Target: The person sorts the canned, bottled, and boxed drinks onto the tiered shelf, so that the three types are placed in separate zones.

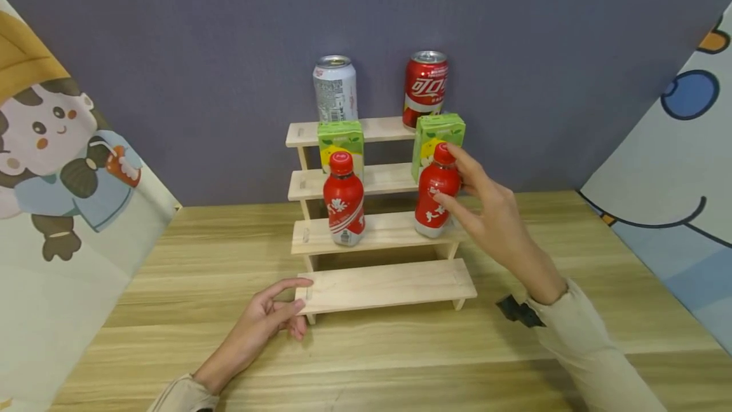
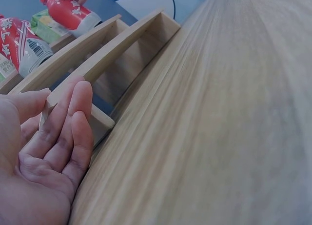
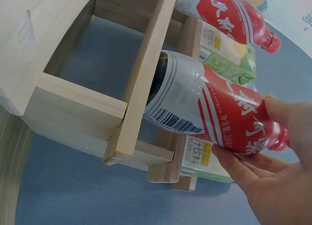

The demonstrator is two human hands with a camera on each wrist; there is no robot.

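A four-step wooden rack (image 1: 389, 286) stands on the table. My right hand (image 1: 496, 216) grips a red bottle with a white base (image 1: 430, 212) at the right end of the second step from the bottom, thumb on one side and fingers on the other. In the right wrist view, the bottle's base is right at the step's board. A matching red bottle (image 1: 345, 201) stands at the left end of that step. My left hand (image 1: 265, 313) pinches the left end of the lowest step, thumb on top and fingers curled beneath, as the left wrist view shows.
Behind the bottles, a green juice carton (image 1: 341, 138) and a second green carton (image 1: 439, 124) stand one step higher. On the top step are a white can (image 1: 335, 91) and a red can (image 1: 424, 84). A grey-blue wall panel (image 1: 229, 81) rises behind the rack.
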